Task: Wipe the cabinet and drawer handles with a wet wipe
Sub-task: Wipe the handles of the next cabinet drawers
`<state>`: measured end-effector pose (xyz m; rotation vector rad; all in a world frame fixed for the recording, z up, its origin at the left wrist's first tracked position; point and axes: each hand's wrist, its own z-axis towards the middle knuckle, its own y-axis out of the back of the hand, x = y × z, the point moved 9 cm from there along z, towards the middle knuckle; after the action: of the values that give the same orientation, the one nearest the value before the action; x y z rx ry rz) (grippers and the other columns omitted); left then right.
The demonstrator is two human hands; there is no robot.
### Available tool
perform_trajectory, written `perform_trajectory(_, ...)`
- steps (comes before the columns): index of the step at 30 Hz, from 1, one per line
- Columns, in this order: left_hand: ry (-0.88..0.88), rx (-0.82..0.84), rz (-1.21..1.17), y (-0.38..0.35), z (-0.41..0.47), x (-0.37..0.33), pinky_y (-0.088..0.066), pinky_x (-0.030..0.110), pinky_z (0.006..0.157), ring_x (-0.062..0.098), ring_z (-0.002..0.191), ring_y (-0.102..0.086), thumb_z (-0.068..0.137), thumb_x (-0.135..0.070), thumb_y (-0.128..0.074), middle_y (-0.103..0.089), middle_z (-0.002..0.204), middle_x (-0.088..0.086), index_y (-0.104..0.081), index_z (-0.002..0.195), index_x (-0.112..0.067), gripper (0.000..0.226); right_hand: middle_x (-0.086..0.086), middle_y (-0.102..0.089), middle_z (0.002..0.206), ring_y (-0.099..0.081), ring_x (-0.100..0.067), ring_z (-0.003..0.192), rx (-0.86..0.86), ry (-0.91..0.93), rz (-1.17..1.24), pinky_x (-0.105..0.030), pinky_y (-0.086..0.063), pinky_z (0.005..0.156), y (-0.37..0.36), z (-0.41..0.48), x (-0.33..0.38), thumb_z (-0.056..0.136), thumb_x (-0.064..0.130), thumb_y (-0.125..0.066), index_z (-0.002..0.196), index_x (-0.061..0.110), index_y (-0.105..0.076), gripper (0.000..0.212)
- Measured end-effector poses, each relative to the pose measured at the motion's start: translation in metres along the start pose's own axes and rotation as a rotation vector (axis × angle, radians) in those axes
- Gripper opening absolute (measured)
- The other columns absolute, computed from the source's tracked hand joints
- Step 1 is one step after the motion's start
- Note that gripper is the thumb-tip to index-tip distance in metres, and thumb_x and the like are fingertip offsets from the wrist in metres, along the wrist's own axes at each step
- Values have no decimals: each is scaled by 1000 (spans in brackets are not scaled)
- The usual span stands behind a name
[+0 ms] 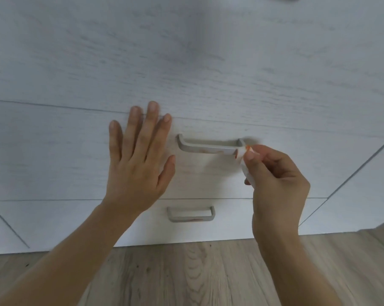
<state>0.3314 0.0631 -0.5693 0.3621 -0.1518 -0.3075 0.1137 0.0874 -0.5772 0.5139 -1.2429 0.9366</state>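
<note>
A grey bar handle (pixel 206 148) is fixed to a white wood-grain drawer front (pixel 54 155), with orange smears along its lower edge. My right hand (pixel 277 184) pinches a folded white wet wipe (pixel 244 160), stained orange at the top, against the handle's right end. My left hand (pixel 138 160) lies flat with fingers spread on the drawer front, just left of the handle. A second grey handle (pixel 191 214) with an orange smear sits on the lower drawer.
The white cabinet face (pixel 186 51) fills the upper view. Angled door panels stand at the left (pixel 5 228) and right (pixel 363 184). Pale wood flooring (pixel 186 272) runs below the cabinet base.
</note>
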Motion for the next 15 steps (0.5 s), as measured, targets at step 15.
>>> perform_trajectory(15,44,-86,17,-11,0,-3,7,47,115,39,140,-10,97,-30,-38,-16,148,19,-19,147,-4,59,18,-52,95,-51,14,89,-142,483,-360,0,-37,79,-9,-24,14,86,11,-66,112,23,-65,28)
